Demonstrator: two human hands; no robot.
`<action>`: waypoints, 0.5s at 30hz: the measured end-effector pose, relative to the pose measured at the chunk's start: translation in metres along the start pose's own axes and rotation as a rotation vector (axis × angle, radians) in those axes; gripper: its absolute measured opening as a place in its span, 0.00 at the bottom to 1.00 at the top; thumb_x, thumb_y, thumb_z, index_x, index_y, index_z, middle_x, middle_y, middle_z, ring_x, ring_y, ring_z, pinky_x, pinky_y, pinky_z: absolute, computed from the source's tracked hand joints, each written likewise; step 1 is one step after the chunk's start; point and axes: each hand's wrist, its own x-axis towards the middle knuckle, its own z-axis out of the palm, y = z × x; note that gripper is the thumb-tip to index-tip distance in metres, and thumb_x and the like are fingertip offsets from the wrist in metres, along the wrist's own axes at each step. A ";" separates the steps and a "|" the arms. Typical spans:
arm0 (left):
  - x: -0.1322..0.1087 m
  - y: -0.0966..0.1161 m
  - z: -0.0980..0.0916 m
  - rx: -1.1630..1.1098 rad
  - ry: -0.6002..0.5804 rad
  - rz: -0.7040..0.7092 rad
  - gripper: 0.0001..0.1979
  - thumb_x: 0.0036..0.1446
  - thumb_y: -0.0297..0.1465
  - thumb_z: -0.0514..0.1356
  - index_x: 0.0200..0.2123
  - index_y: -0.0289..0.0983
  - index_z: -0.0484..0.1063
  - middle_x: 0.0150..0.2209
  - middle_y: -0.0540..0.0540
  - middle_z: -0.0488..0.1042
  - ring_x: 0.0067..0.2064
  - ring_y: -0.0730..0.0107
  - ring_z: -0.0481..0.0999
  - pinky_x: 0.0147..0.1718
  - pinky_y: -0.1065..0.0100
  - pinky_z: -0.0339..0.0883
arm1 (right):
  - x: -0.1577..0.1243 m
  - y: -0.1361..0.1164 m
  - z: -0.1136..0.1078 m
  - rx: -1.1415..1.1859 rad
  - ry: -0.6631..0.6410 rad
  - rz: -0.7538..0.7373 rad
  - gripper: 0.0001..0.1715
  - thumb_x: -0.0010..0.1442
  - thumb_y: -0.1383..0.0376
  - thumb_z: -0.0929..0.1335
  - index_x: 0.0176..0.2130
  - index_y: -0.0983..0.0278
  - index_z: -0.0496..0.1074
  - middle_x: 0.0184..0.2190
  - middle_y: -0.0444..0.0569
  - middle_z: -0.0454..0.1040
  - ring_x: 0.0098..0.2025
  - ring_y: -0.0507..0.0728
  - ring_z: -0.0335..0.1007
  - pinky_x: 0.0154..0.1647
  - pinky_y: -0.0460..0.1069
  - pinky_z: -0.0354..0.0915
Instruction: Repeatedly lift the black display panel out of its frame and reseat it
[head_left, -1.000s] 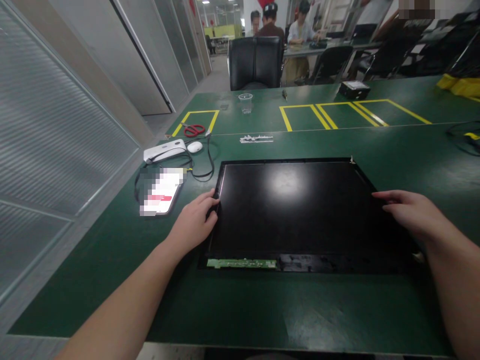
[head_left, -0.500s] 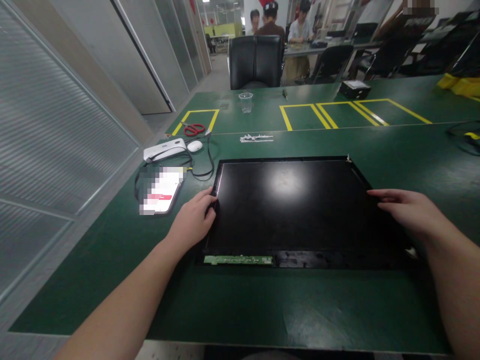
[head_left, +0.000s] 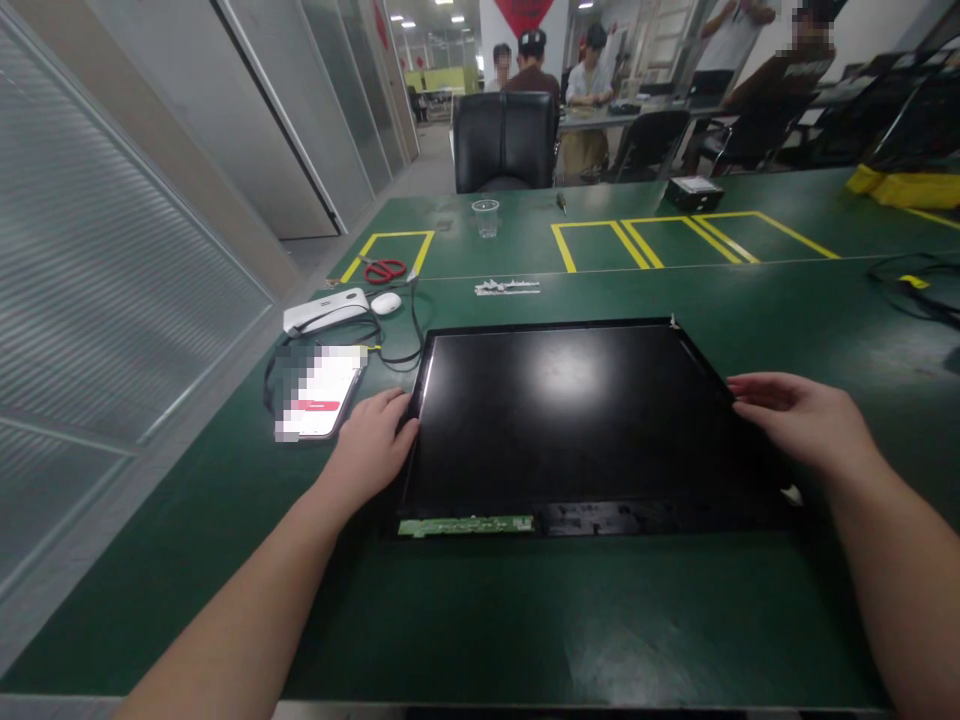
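A black, flat display panel [head_left: 562, 440] lies on the green table in front of me, glossy with a bright reflection. A narrow green circuit board [head_left: 465, 525] sits along its near edge at the left. My left hand [head_left: 375, 440] holds the panel's left edge, its fingers bent and the thumb against the rim. On the opposite side, my right hand [head_left: 802, 415] has fingers and thumb closed on the right edge; the fingertips are partly hidden. Small whitish tabs stick out at the panel's far right corner [head_left: 673, 322] and near right corner [head_left: 791, 495].
Left of the panel lie a phone [head_left: 322, 395], a white mouse [head_left: 386, 303], a white elongated device [head_left: 326, 310] with a dark cable and red-handled scissors [head_left: 385, 270]. Beyond it are white scraps [head_left: 507, 287], a clear cup [head_left: 486, 217] and a black box [head_left: 694, 193]. People sit farther back.
My view has tilted up slightly, and the scene shifts down and left. Around the panel's right edge, my right fingers have closed more. My left hand stays at the left edge.
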 end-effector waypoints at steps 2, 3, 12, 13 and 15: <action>0.002 -0.003 0.002 -0.037 0.011 -0.009 0.25 0.68 0.35 0.53 0.61 0.29 0.77 0.67 0.26 0.75 0.68 0.34 0.74 0.67 0.38 0.66 | 0.000 0.000 0.000 -0.031 -0.023 -0.015 0.23 0.35 0.57 0.74 0.36 0.57 0.82 0.38 0.51 0.85 0.43 0.64 0.81 0.59 0.63 0.72; 0.003 -0.003 0.003 -0.061 0.017 -0.008 0.25 0.68 0.34 0.53 0.60 0.29 0.77 0.67 0.26 0.75 0.68 0.34 0.74 0.68 0.37 0.65 | 0.001 0.001 -0.001 -0.075 -0.029 -0.024 0.24 0.35 0.57 0.74 0.37 0.57 0.83 0.38 0.51 0.85 0.43 0.65 0.81 0.60 0.64 0.72; 0.003 0.013 -0.011 -0.645 0.102 -0.153 0.24 0.62 0.34 0.61 0.59 0.36 0.80 0.60 0.35 0.83 0.61 0.41 0.81 0.67 0.43 0.68 | 0.002 0.001 -0.004 -0.274 -0.037 -0.050 0.27 0.41 0.57 0.72 0.43 0.57 0.85 0.38 0.51 0.85 0.45 0.65 0.81 0.57 0.63 0.71; 0.002 0.019 -0.015 -0.793 0.092 -0.253 0.23 0.62 0.35 0.62 0.59 0.36 0.81 0.55 0.37 0.86 0.55 0.43 0.85 0.62 0.45 0.74 | 0.001 0.000 -0.003 -0.259 -0.032 -0.040 0.26 0.41 0.58 0.72 0.42 0.57 0.84 0.37 0.51 0.84 0.44 0.65 0.81 0.56 0.62 0.71; 0.000 0.032 -0.024 -1.077 0.071 -0.456 0.23 0.61 0.33 0.64 0.59 0.36 0.81 0.46 0.39 0.88 0.46 0.48 0.88 0.49 0.53 0.81 | -0.002 -0.004 -0.003 -0.265 -0.019 -0.030 0.25 0.41 0.59 0.72 0.41 0.58 0.84 0.36 0.51 0.84 0.43 0.64 0.80 0.54 0.60 0.72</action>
